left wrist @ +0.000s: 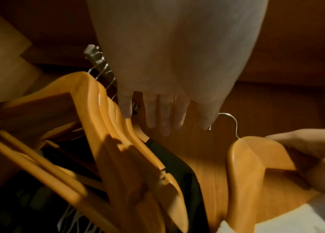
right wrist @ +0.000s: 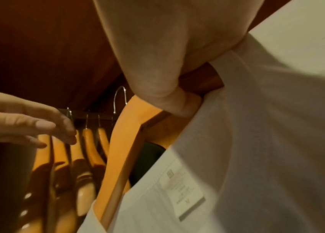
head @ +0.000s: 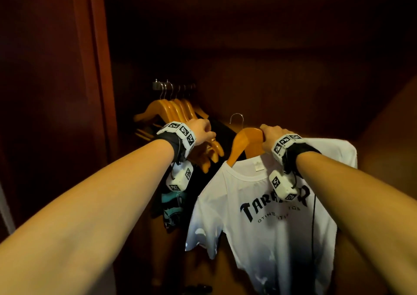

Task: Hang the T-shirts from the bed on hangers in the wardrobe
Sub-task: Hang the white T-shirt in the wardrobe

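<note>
A: Fingers of the right hand are curled round the shoulder of the wooden hanger, clamped on it through the neck of the white T-shirt, which hangs from it inside the wardrobe. Its steel hook is free in the air, not on the rail.

B: And the left hand?

A: Straight, relaxed fingers, holding nothing, resting against the hung hangers and, I judge, parting them to make a gap.

B: What could go wrong?

A: The hook could miss the rail in this dim light or catch a neighbour's hook. The grip is off to one side, so the hanger may tip and the shirt slide off its far shoulder. A black T-shirt hangs close by and could snag.

B: Pose?

A: Both forearms reach forward, roughly level, wrists near each other.
</note>
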{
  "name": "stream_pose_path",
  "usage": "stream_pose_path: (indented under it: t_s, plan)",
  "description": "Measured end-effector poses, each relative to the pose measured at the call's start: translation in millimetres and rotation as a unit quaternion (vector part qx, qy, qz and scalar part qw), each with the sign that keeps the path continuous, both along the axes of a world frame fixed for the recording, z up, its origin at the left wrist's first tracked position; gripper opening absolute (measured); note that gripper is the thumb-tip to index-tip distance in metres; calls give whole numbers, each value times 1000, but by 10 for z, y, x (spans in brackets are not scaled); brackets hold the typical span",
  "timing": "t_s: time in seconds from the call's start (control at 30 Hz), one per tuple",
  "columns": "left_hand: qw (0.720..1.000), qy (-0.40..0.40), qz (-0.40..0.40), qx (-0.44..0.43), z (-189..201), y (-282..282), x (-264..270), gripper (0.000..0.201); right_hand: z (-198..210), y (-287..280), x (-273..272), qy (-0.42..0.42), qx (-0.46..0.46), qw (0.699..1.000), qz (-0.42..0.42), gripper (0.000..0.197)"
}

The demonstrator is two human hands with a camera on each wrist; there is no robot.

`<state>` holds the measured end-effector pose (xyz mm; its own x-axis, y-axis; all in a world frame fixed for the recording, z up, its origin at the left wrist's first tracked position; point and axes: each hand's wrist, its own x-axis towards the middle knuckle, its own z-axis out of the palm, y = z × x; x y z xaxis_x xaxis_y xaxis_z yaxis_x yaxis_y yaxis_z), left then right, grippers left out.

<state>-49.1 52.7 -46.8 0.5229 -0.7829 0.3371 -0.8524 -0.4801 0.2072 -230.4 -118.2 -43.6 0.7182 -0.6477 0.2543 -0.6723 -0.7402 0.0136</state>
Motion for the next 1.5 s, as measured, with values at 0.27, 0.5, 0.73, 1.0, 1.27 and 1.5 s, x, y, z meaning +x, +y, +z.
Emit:
stream_pose_path:
  t_s: [0.27, 0.5, 0.73, 1.0, 1.27, 1.5]
  plan:
    - [978, -103, 50, 172, -153, -569, 404, 56, -58, -448, 314, 57, 13, 998, -35, 63]
    - [958, -108, 92, 249, -75, -721, 710, 59, -35, -524, 579, 32, 26, 999, -12, 46]
    - [952, -131, 63, 268, 54, -732, 880, 55, 25, -503, 818, 7, 82, 997, 12, 33]
    - [956, -137, 81, 248, 367, -601, 1038, 52, 192, -387, 1255, -16, 105, 992, 61, 49]
    - [963, -160, 69, 207, 561, -454, 1138, 45, 324, -262, 1674, -68, 75, 991, 91, 42]
    - [969, -214, 92, 79, 803, -279, 1192, 40, 501, -171, 1990, -100, 78, 987, 94, 30]
